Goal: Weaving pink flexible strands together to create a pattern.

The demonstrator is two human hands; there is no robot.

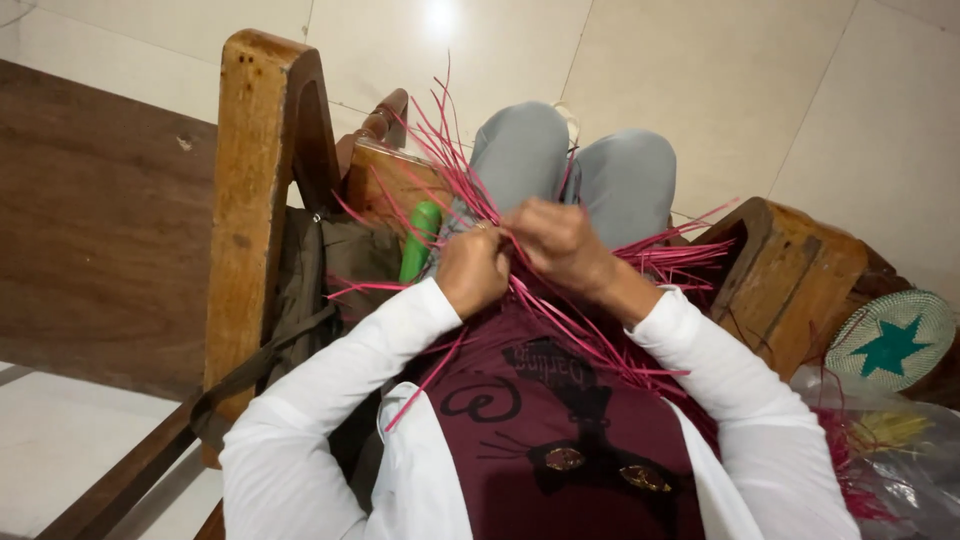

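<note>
Weaving thin pink reed strips [560,320] in lap: left hand [472,268] and right hand [562,243] both pinch strips closed; most strands loose, little woven, judging early stage.

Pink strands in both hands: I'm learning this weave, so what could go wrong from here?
The pink strands fan out loose past both the left hand and right hand, so they may tangle or slip from the pinch. Long ends trail across the lap and chair arm and might snag. The green object beside the thigh could get knocked off.
</note>
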